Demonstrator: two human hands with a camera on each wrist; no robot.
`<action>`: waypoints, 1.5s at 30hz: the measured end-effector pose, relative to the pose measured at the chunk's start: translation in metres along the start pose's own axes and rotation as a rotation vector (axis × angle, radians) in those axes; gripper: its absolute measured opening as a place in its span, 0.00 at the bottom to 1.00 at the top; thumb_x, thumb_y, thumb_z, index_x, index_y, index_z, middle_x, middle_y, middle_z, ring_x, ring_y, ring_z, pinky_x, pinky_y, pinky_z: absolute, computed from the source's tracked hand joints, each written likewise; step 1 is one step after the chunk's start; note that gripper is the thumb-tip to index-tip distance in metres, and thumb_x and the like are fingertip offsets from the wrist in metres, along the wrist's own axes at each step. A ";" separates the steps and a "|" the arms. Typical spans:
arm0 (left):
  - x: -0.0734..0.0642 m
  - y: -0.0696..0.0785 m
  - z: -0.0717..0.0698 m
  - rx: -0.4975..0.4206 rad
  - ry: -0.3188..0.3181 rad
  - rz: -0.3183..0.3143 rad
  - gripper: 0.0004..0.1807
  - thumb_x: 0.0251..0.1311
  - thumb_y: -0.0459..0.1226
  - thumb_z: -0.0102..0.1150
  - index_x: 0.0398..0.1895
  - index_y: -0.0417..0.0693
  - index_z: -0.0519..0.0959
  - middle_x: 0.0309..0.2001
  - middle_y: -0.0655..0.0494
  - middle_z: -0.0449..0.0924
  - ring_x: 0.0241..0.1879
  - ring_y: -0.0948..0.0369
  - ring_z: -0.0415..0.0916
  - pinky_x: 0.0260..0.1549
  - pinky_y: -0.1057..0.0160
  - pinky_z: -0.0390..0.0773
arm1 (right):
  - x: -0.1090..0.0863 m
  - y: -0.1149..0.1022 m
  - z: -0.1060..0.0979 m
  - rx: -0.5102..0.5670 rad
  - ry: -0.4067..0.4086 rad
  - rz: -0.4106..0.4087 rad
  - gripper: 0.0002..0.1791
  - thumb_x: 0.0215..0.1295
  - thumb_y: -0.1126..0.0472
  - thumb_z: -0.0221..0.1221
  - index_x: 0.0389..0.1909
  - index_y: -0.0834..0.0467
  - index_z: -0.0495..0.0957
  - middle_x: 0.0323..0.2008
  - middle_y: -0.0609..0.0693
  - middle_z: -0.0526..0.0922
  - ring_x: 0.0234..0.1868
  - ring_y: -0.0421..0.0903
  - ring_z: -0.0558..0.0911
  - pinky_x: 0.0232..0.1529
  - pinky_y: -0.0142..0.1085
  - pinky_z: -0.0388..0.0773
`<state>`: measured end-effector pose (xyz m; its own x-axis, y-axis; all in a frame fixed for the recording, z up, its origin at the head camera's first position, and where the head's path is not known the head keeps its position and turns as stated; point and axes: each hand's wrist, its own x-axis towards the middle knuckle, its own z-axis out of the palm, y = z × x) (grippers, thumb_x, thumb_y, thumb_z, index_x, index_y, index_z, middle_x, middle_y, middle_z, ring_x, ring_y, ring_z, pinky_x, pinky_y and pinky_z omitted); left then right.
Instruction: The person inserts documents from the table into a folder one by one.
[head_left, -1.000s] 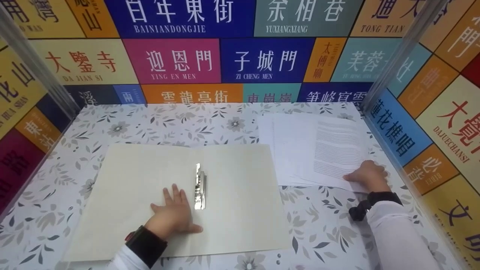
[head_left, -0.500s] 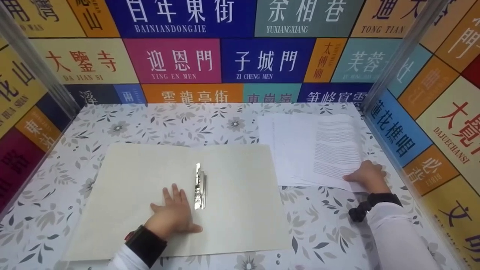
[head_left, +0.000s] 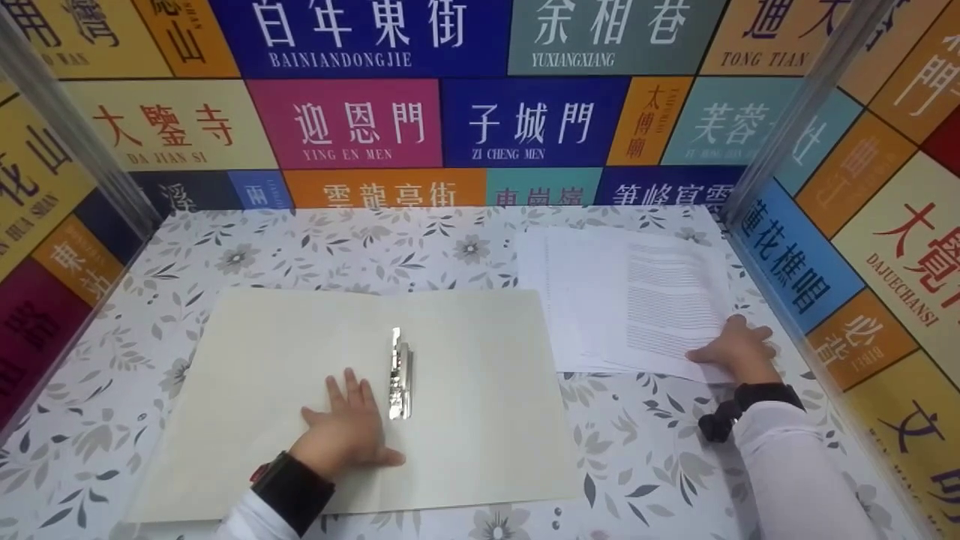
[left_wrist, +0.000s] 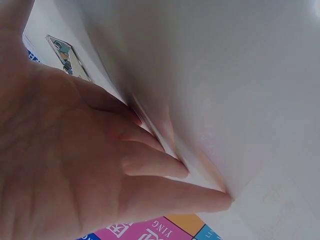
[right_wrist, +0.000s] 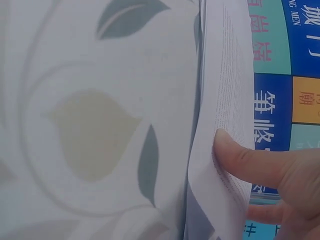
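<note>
A cream clip folder (head_left: pixel 480 390) lies spread flat, with a shiny metal clip (head_left: pixel 401 375) beside its middle fold. My left hand (head_left: pixel 341 431) rests on the folder just left of the clip, fingers straight and spread; the left wrist view shows the fingertips (left_wrist: pixel 227 201) against its surface. To the right lies a loose stack of white paper (head_left: pixel 581 300), its top sheet (head_left: pixel 667 300) printed with lines of text. At that sheet's lower right corner, my right hand (head_left: pixel 739 349) pinches the edge, thumb on top in the right wrist view (right_wrist: pixel 232 152); the fingers are partly hidden.
The tabletop (head_left: pixel 645 465) has a grey leaf and flower pattern. Colourful panels (head_left: pixel 345 124) with Chinese lettering stand behind and on both sides. Clear corner strips (head_left: pixel 806 105) join them. The folder's right edge overlaps the lower left of the paper stack.
The printed sheet's right side shifts and bends slightly, and the right hand's fingers move a little with it. The left hand and the folder stay in place.
</note>
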<state>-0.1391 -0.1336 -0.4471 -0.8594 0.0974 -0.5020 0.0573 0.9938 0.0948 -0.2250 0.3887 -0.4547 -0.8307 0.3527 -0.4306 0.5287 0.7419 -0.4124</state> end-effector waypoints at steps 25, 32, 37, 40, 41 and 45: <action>-0.003 0.002 -0.002 0.012 -0.002 -0.011 0.70 0.39 0.65 0.68 0.72 0.26 0.46 0.73 0.25 0.31 0.71 0.28 0.31 0.55 0.19 0.49 | -0.009 0.003 -0.002 -0.132 0.057 -0.014 0.55 0.53 0.46 0.67 0.63 0.83 0.51 0.55 0.80 0.62 0.51 0.70 0.68 0.55 0.61 0.69; -0.005 0.003 -0.003 0.014 -0.011 -0.005 0.70 0.41 0.66 0.66 0.72 0.26 0.45 0.73 0.25 0.30 0.71 0.27 0.31 0.54 0.18 0.48 | -0.011 -0.001 0.002 -0.136 0.084 0.025 0.53 0.53 0.47 0.68 0.62 0.81 0.51 0.50 0.75 0.65 0.47 0.67 0.69 0.50 0.57 0.70; -0.004 0.003 -0.002 0.021 -0.006 -0.004 0.70 0.40 0.66 0.67 0.73 0.27 0.46 0.73 0.25 0.31 0.71 0.27 0.31 0.54 0.18 0.48 | -0.012 -0.003 0.003 -0.195 0.087 0.001 0.47 0.55 0.48 0.67 0.59 0.80 0.57 0.47 0.73 0.70 0.45 0.65 0.72 0.48 0.56 0.69; -0.002 0.003 -0.001 0.021 -0.004 -0.003 0.70 0.39 0.66 0.67 0.73 0.27 0.45 0.73 0.26 0.31 0.71 0.27 0.31 0.54 0.18 0.48 | -0.012 -0.003 0.004 -0.192 0.093 -0.010 0.43 0.55 0.49 0.67 0.57 0.78 0.61 0.45 0.71 0.72 0.43 0.63 0.73 0.43 0.53 0.71; -0.002 0.002 -0.001 0.019 -0.004 -0.003 0.70 0.39 0.66 0.67 0.73 0.27 0.45 0.73 0.26 0.30 0.71 0.27 0.31 0.54 0.18 0.47 | -0.011 -0.003 0.003 -0.177 0.093 -0.009 0.43 0.55 0.49 0.67 0.57 0.78 0.61 0.45 0.70 0.72 0.42 0.63 0.73 0.43 0.52 0.71; -0.001 0.002 -0.001 0.012 -0.004 -0.004 0.71 0.39 0.66 0.67 0.73 0.27 0.45 0.73 0.26 0.30 0.71 0.27 0.30 0.54 0.18 0.47 | -0.012 -0.004 0.004 -0.128 0.083 -0.006 0.46 0.56 0.51 0.66 0.61 0.79 0.55 0.50 0.74 0.69 0.46 0.65 0.71 0.47 0.54 0.71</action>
<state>-0.1387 -0.1321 -0.4459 -0.8577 0.0932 -0.5056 0.0598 0.9948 0.0820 -0.2165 0.3796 -0.4514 -0.8483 0.3897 -0.3584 0.5012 0.8092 -0.3066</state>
